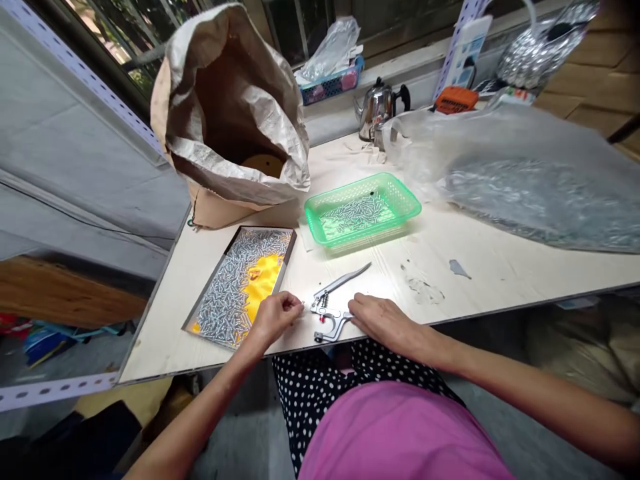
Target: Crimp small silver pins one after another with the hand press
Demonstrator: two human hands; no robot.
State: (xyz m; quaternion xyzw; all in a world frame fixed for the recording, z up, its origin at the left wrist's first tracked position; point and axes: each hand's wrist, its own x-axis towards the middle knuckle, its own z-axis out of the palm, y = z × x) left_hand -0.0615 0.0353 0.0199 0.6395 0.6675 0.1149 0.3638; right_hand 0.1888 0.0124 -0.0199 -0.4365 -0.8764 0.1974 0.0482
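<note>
My right hand (383, 321) is closed around one handle of a pair of snap pliers (330, 313). The pliers lie near the table's front edge, jaws toward me and to the left. Their other handle points away to the right, with a spring between the handles and a small red bit at the jaw. My left hand (274, 320) is pinched just left of the pliers; a tiny piece seems to be at its fingertips, too small to name. Beside it lies a shallow tray (289, 257) of many small silvery metal pieces on a yellow bottom.
A green plastic basket (317, 230) with similar metal pieces stands behind the pliers. At the back left is a large open paper sack (225, 193). A clear plastic bag (530, 200) of metal pieces fills the right. A steel kettle (377, 110) stands at the back.
</note>
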